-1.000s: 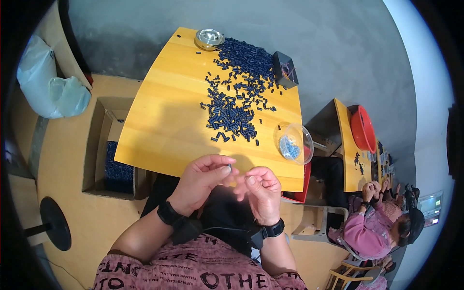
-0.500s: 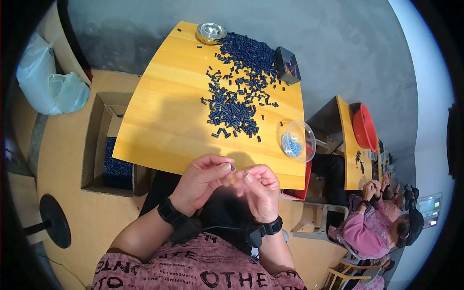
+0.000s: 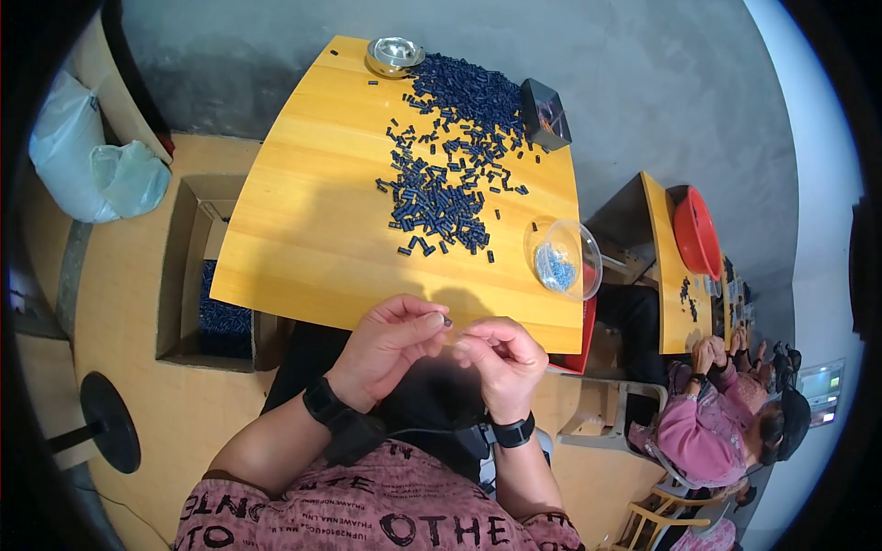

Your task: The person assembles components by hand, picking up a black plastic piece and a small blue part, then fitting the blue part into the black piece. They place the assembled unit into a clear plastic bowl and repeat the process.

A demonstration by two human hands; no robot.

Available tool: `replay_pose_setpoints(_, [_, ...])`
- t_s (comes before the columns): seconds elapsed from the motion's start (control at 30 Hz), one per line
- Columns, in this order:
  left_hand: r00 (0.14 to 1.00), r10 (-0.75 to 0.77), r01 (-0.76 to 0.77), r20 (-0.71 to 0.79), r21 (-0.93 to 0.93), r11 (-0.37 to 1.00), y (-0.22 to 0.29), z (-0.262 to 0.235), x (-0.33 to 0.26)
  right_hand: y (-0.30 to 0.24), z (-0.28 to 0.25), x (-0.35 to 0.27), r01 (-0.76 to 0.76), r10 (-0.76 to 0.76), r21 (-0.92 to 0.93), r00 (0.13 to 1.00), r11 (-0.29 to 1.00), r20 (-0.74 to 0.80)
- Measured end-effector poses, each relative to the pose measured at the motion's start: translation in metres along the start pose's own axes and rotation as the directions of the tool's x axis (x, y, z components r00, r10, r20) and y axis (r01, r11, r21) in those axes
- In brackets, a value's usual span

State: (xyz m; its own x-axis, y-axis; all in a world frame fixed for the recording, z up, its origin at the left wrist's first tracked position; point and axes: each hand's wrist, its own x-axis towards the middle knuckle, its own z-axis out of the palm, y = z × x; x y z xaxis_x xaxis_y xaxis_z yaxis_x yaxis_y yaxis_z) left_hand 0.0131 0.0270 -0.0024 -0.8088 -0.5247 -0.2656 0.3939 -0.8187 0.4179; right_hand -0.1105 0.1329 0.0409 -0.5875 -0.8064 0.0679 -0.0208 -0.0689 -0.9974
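Note:
Above the near edge of the yellow table [image 3: 303, 248], my left hand [image 3: 390, 344] pinches a small dark plastic piece [image 3: 447, 321] between thumb and forefinger. Just to its right, my right hand [image 3: 503, 361] has thumb and fingertips pressed together; anything between them is too small to make out. The two hands nearly touch at the fingertips. Beyond them lies a loose spread of short dark-blue plastic pieces [image 3: 439, 207], thickening into a heap [image 3: 469, 90] at the far edge. A clear round plastic tub [image 3: 588, 275] with small light-blue parts [image 3: 555, 266] stands at the table's right.
At the far edge are a shiny metal bowl [image 3: 395, 55] and a black box [image 3: 546, 115]. Left of the table, a cardboard box [image 3: 175, 303] holds dark pieces. A co-worker [image 3: 703, 432] sits right, by another table with a red basin [image 3: 696, 234]. Sacks [image 3: 69, 151] stand far left.
My right hand has shifted slightly right and down, and its fingers have curled in more. My left hand keeps its pinch on the dark piece. The view has tilted a little.

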Motion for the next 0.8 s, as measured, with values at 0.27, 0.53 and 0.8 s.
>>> replay_pose_setpoints(0.27, [1.000,-0.012,0.011,0.013,0.060,0.998,0.002,0.003,-0.002,0.009,-0.002,0.004,0.460,-0.490,-0.497,0.868,0.736,0.079])
replay_pose_setpoints(0.53, [0.997,0.078,-0.074,0.001,0.341,0.937,0.003,0.000,-0.003,0.001,-0.005,0.006,0.572,-0.528,-0.589,0.805,0.571,0.269])
replay_pose_setpoints(0.8, [0.994,0.105,-0.090,-0.009,0.450,0.888,0.009,0.004,-0.002,-0.001,-0.006,0.010,0.643,-0.525,-0.589,0.757,0.489,0.390])
